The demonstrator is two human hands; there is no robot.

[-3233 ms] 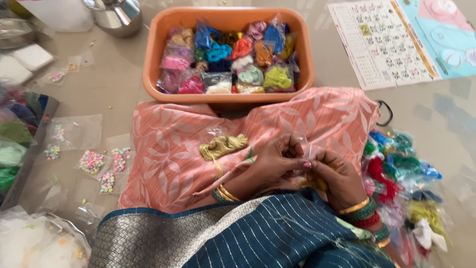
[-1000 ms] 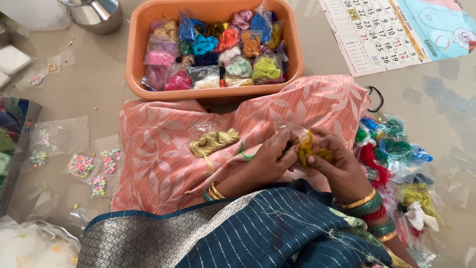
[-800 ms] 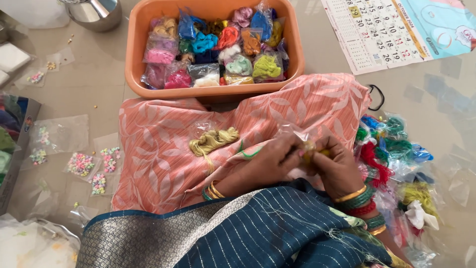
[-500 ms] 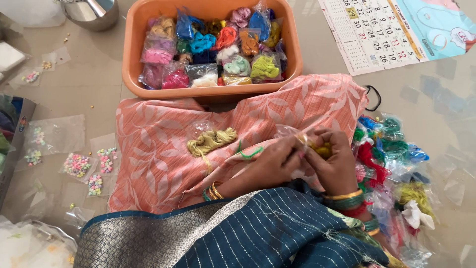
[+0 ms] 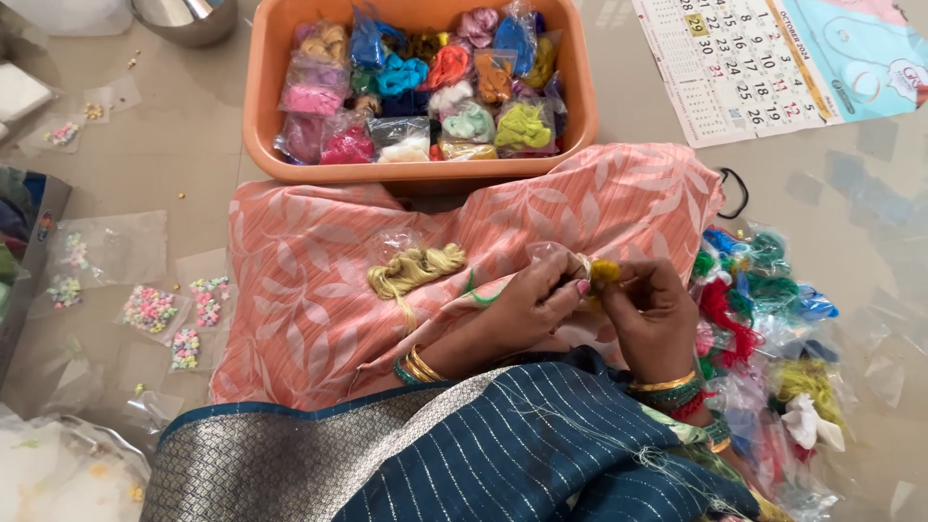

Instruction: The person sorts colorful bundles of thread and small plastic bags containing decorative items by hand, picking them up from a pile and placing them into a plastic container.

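Pale stone floor (image 5: 184,155) carries everything, with a peach leaf-patterned cloth (image 5: 319,290) spread over the lap. Nearest, the left hand (image 5: 527,304) and right hand (image 5: 652,314) meet at the cloth's 3 o'clock edge, fingers pinched together on a small mustard-yellow thread tuft (image 5: 605,272), fuzzy and bunched. Holding it close to the fingertips should stop it fraying. Farther, at 12 o'clock, sits an orange plastic tub (image 5: 266,106) of bagged coloured threads.
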